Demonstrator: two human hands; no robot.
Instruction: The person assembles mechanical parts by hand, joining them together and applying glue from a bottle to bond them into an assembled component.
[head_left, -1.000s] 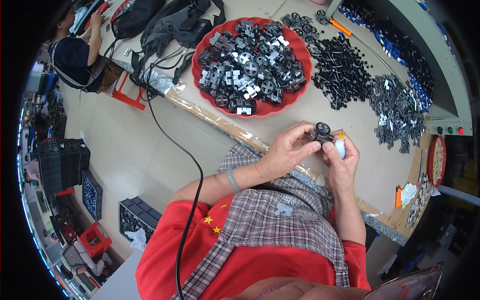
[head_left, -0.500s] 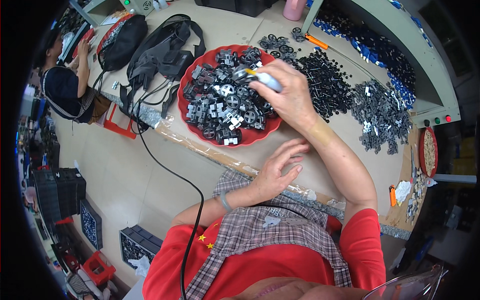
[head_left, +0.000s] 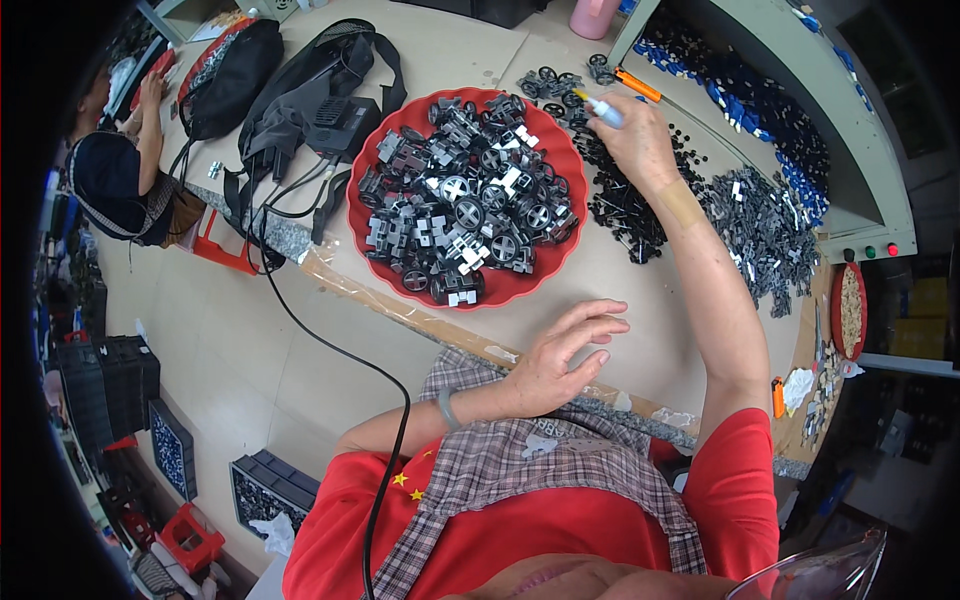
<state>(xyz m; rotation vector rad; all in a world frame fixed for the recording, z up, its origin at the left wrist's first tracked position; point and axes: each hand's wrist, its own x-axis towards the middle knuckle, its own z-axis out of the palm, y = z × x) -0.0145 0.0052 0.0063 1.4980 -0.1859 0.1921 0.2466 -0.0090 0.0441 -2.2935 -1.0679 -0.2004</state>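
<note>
Beside the red tray (head_left: 372, 232) of grey parts (head_left: 465, 205), black bags (head_left: 290, 95), loose black pieces (head_left: 625, 205)

The right hand (head_left: 640, 145) reaches out over the table (head_left: 620, 270), its fingers (head_left: 612, 128) closed around a small white-and-blue tube (head_left: 603, 111), with loose black wheel parts (head_left: 625, 205) just beneath. The left hand (head_left: 560, 355) hovers empty, fingers spread, near the red tray (head_left: 365, 235) of grey assembled pieces.

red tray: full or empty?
Full. The red tray is heaped with grey, black and white plastic parts nearly edge to edge; only its rim and a strip near the front show bare red.
</note>
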